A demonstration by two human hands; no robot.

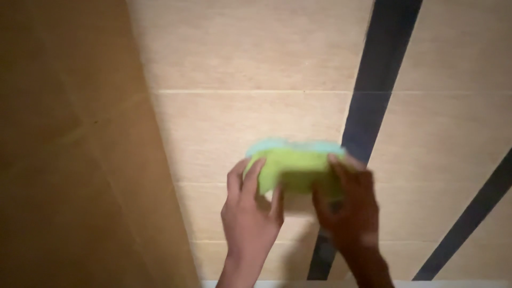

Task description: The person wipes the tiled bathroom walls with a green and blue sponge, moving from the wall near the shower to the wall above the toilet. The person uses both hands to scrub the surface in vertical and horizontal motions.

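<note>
You have a soft green cloth (294, 169) pressed against the beige tiled wall (250, 53), a little below and right of the middle of the view, and both of your hands are on it. It reads as a bunched, folded pad — bright lime green across its face, with a paler blue-green band along its upper edge. Your left hand (252, 213) grips its left end, fingers curled over the front and thumb coming up underneath; your right hand (349, 205) closes over its right end, fingers wrapped across the upper corner. Both grips are closed on the cloth, though motion blur softens the fingertips, so you cannot tell how tightly each one pinches. The same blur smears the cloth's outline, and its lower edge is covered by your hands. Your forearms are cut off by the bottom of the frame. Around the cloth, pale grout lines run across the wall, and a dark diagonal stripe (376, 80) passes just behind the cloth's right end and your right hand. A second dark stripe (469, 218) slants at the far right. On the left, a brown wooden panel (69, 160) fills the view, well apart from the cloth.
</note>
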